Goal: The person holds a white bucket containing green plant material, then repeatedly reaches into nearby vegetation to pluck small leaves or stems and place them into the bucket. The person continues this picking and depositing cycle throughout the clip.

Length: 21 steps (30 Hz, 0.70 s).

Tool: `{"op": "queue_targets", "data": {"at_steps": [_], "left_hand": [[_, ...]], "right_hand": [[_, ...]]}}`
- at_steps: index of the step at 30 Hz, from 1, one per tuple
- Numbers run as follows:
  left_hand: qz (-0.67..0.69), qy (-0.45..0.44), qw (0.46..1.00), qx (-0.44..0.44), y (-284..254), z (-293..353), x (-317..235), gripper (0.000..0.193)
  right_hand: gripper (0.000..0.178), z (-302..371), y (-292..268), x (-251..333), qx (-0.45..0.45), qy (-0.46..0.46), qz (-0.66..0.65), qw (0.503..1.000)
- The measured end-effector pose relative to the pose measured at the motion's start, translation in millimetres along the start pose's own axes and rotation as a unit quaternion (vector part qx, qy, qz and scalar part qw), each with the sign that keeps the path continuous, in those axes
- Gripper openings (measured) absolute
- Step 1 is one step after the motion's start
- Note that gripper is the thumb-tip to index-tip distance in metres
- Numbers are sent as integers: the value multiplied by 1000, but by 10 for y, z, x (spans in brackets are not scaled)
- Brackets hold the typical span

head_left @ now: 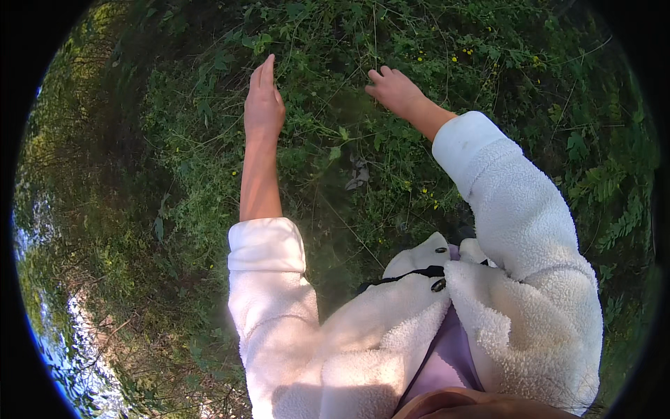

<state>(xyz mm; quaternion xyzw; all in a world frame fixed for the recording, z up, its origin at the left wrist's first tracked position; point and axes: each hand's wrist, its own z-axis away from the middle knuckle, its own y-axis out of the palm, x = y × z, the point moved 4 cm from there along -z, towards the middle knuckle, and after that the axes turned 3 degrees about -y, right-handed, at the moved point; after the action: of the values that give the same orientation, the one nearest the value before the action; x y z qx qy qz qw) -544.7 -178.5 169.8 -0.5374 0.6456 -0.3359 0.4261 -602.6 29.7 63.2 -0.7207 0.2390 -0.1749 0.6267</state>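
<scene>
My left hand reaches forward over the green weeds, its fingers stretched out straight and close together. I see nothing held in it; leaves lie just beyond its fingertips. To the right, my right hand hangs over the same growth with fingers bent inward. A thin pale stem runs down to its fingertips, but whether they grip it is too small to tell. Both forearms are bare below the rolled cuffs of a white fleece jacket.
Small yellow flowers dot the tangled plants at the right. A dry greyish leaf lies between my arms. Fern-like fronds grow at the far right. Brownish brush and dry twigs fill the lower left, with bright light behind.
</scene>
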Motion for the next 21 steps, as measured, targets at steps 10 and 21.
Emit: {"op": "queue_targets", "data": {"at_steps": [10,21], "left_hand": [[48,138,987,-73,288,485,-464,51],[407,-160,884,164,1302,396,-1045,77]], "right_hand": [[15,67,-25,-334,-73,128,-229,962],[18,667,-190,-238,-79,339,-462,816]]}}
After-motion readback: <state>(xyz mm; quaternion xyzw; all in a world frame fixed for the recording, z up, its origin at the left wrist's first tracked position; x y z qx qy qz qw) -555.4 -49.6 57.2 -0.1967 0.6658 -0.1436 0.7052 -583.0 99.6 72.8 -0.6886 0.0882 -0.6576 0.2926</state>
